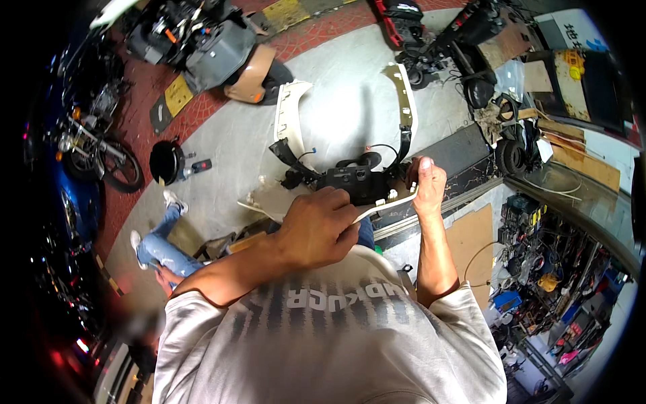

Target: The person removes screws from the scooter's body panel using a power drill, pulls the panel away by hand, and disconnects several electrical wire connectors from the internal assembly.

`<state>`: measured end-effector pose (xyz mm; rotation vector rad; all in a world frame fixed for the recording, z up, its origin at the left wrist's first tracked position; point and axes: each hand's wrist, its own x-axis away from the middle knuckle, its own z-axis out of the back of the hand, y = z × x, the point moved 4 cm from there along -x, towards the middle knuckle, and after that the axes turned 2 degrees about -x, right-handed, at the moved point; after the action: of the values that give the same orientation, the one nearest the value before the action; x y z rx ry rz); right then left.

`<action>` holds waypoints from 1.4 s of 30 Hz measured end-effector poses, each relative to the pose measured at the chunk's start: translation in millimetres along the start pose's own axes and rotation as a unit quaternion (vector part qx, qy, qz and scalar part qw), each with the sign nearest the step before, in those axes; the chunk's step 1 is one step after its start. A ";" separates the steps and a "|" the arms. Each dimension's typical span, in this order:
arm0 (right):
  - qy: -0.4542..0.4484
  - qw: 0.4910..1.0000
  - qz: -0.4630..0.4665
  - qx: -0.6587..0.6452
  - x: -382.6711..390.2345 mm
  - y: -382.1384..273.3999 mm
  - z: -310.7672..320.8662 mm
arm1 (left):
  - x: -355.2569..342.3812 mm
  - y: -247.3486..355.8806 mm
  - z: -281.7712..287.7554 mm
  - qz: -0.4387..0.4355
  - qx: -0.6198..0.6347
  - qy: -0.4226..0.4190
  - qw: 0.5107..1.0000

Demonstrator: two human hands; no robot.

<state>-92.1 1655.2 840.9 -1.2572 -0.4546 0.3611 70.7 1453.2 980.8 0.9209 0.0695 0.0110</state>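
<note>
A cream-white scooter body panel (pixel 288 114) with two long side arms is in front of my chest. A black plastic housing (pixel 346 182) sits at its near middle, and thin black cables with a blue connector (pixel 313 151) and a red connector (pixel 368 148) stick out from it. My left hand (pixel 319 225) is closed, knuckles up, over the panel's near edge; its fingertips are partly hidden. At the panel's right corner my right hand (pixel 428 187) grips the edge, thumb raised. White clips or tabs line the edge between the two hands.
Partly stripped scooters (pixel 222 64) stand ahead, a motorcycle (pixel 101 155) to the left. A black bucket (pixel 166 161) is on the floor. Another person's jeans-clad legs (pixel 161 249) extend at left. Right are a tyre (pixel 511 156), wooden boards (pixel 592 165) and cluttered tool shelves (pixel 558 269).
</note>
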 end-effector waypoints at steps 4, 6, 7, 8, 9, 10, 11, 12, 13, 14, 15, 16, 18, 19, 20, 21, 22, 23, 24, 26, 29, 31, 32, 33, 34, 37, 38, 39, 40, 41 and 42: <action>0.038 0.999 -0.020 0.033 -9.7 -17.3 43.7 | -48.4 14.6 -22.1 -0.030 -0.004 -0.043 0.999; 0.051 0.997 -0.046 0.046 -9.5 -10.3 72.4 | -73.1 20.2 -38.4 -0.043 -0.012 -0.053 0.998; 0.080 0.995 -0.038 0.049 -8.4 -9.3 87.2 | -87.2 25.0 -47.2 -0.053 -0.011 -0.064 0.997; 0.109 0.992 -0.031 0.052 -6.6 -9.2 99.9 | -100.1 30.5 -56.2 -0.063 -0.010 -0.075 0.995; 0.141 0.988 -0.023 0.055 -6.0 -8.2 114.6 | -114.8 35.0 -64.5 -0.075 -0.010 -0.087 0.993; 0.152 0.984 -0.028 0.089 -2.8 -5.9 132.2 | -128.9 39.9 -73.7 -0.084 -0.005 -0.104 0.991; 0.192 0.975 -0.019 0.109 1.5 -6.1 145.7 | -142.6 44.9 -82.8 -0.094 -0.001 -0.121 0.988; 0.234 0.963 -0.047 0.125 10.6 -2.7 161.4 | -158.4 51.4 -93.4 -0.108 0.004 -0.139 0.984; 0.274 0.949 -0.073 0.138 19.6 1.9 177.1 | -175.0 59.1 -104.0 -0.121 0.011 -0.158 0.980; 0.308 0.940 -0.120 0.087 31.6 8.3 192.4 | -191.1 67.7 -114.9 -0.134 0.017 -0.177 0.975; 0.346 0.927 -0.121 0.076 40.8 0.6 207.0 | -207.1 75.7 -126.6 -0.145 0.023 -0.197 0.969; 0.371 0.918 -0.108 0.084 51.3 -5.5 218.7 | -221.2 83.9 -137.9 -0.148 0.023 -0.224 0.963; 0.378 0.909 -0.064 0.166 62.2 -31.7 241.9 | -251.5 105.8 -164.7 -0.179 0.028 -0.255 0.950; 0.356 0.904 -0.032 0.236 62.0 -57.8 251.9 | -263.5 117.3 -177.1 -0.192 0.025 -0.269 0.943; 0.320 0.912 0.017 0.255 59.0 -86.0 261.1 | -274.3 127.8 -190.2 -0.189 0.013 -0.300 0.935; 0.295 0.919 0.037 0.260 56.6 -103.6 269.8 | -285.1 139.6 -202.2 -0.206 0.009 -0.300 0.931; 0.284 0.917 0.041 0.279 53.0 -118.0 280.1 | -296.8 151.1 -215.5 -0.221 0.009 -0.303 0.927; 0.270 0.914 0.045 0.298 46.2 -125.8 291.0 | -309.8 162.4 -226.8 -0.235 0.009 -0.304 0.923; 0.279 0.904 0.063 0.318 41.3 -126.4 304.8 | -324.9 176.3 -238.1 -0.241 0.004 -0.330 0.913; 0.287 0.881 0.102 0.362 25.2 -117.7 335.5 | -352.1 193.0 -264.9 -0.261 0.013 -0.337 0.904; 0.301 0.869 0.054 0.389 4.0 -85.2 390.8 | -391.9 212.6 -309.1 -0.301 0.056 -0.334 0.891; 0.333 0.837 0.057 0.431 -25.5 -80.3 426.6 | -429.1 222.7 -328.8 -0.301 0.067 -0.316 0.897; 0.331 0.830 0.042 0.447 -37.0 -77.1 446.7 | -449.3 226.4 -340.5 -0.308 0.082 -0.314 0.894; 0.327 0.825 0.025 0.461 -48.9 -73.8 463.8 | -468.0 229.4 -351.3 -0.313 0.093 -0.309 0.893; 0.338 0.812 0.023 0.475 -65.6 -66.8 484.5 | -487.7 233.2 -363.3 -0.317 0.104 -0.303 0.893; 0.364 0.810 0.029 0.459 -101.9 -52.0 540.2 | -552.5 247.9 -390.3 -0.303 0.104 -0.331 0.888; 0.349 0.791 0.012 0.502 -117.4 -46.2 569.3 | -580.4 252.7 -400.9 -0.290 0.062 -0.357 0.886; 0.351 0.800 0.028 0.487 -131.3 -47.0 588.3 | -594.1 255.7 -404.4 -0.264 0.017 -0.399 0.878; 0.344 0.802 0.034 0.487 -146.6 -48.6 609.6 | -624.6 260.9 -403.4 -0.273 -0.006 -0.429 0.861; 0.338 0.805 0.040 0.486 -160.1 -49.2 628.3 | -643.7 258.6 -409.5 -0.256 -0.034 -0.482 0.837; 0.319 0.806 0.045 0.496 -173.9 -50.7 646.2 | -661.6 258.9 -418.3 -0.240 -0.061 -0.529 0.812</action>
<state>-573.6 2086.0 1022.5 -0.2989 0.3744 0.1782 -611.3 1916.5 971.2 0.6509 -0.7355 -0.9611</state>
